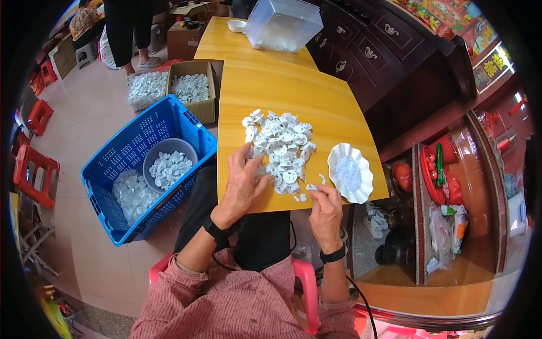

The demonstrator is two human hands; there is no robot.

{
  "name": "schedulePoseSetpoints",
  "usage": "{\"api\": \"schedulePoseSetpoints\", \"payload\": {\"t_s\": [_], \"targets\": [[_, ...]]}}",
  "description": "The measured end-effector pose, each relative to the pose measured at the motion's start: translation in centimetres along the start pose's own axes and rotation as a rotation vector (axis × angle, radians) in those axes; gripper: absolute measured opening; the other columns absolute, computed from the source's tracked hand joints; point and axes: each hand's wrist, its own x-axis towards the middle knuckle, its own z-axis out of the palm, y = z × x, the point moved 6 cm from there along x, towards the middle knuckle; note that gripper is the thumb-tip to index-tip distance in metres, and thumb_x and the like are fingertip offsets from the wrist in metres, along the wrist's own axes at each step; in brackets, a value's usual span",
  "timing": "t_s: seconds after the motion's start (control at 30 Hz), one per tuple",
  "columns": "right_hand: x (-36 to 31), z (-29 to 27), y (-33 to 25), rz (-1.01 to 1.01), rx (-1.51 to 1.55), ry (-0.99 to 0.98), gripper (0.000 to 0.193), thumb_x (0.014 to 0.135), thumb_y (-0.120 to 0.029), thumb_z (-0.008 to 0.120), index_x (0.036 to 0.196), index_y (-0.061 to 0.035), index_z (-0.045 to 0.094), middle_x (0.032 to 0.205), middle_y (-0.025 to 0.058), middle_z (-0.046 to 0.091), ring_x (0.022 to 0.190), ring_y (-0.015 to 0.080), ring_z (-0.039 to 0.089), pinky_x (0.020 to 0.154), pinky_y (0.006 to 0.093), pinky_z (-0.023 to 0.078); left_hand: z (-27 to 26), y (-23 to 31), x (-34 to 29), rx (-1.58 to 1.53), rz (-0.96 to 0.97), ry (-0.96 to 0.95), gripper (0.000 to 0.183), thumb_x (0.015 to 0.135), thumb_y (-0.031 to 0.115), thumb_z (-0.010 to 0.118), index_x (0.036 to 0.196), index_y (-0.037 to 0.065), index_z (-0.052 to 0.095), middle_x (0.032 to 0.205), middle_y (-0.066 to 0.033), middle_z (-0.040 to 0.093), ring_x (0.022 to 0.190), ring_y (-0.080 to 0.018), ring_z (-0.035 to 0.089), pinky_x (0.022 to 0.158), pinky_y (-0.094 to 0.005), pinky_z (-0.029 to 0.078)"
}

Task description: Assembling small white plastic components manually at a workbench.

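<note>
A heap of round white plastic parts lies on the yellow wooden table in front of me. My left hand rests at the heap's near left edge, fingers apart and touching the outermost parts. Close to the table's front edge, my right hand has its thumb and fingertips drawn together over some tiny pale pieces. What sits between those fingertips is too small to make out. Just beyond my right hand stands a white scalloped dish holding many small pale translucent pieces.
Left of the table, a blue plastic crate holds a grey basket of white parts and a clear bag. Behind it stands an open cardboard box. A clear plastic bin sits at the table's far end. Another person stands back left.
</note>
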Motion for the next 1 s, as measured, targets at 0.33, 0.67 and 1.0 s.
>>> {"api": "schedulePoseSetpoints", "payload": {"t_s": [0.33,0.67,1.0], "targets": [[-0.8,-1.2,0.9,-0.011,0.027,0.035,0.023,0.082,0.006,0.061,0.101,-0.0018,0.071,0.108,0.0147,0.063,0.102,0.0344,0.06,0.089,0.044,0.048,-0.1,0.3,0.1,-0.019,0.014,0.031,0.042,0.076,0.009,0.079,0.115,-0.001,0.064,0.137,-0.0264,0.049,0.121,-0.0431,0.049,0.102,-0.0482,0.043],[-3.1,-2.6,2.6,0.209,0.111,0.044,0.02,0.084,0.005,0.064,0.103,0.0022,0.068,0.104,0.0173,0.063,0.094,0.0361,0.063,0.083,0.042,0.051,-1.8,2.8,-0.7,0.045,0.059,0.111,0.034,0.078,0.001,0.075,0.111,-0.001,0.065,0.123,-0.022,0.058,0.111,-0.0392,0.056,0.095,-0.0453,0.047],[-2.9,-1.3,0.8,0.001,-0.078,-0.026,0.014,0.082,0.002,0.068,0.096,0.0001,0.07,0.097,0.014,0.059,0.094,0.0335,0.06,0.081,0.0431,0.05,-2.9,3.0,-2.7,0.051,-0.004,0.206,0.028,0.078,-0.006,0.07,0.104,0.0,0.067,0.113,-0.0201,0.06,0.102,-0.0357,0.06,0.087,-0.0412,0.051]]}}
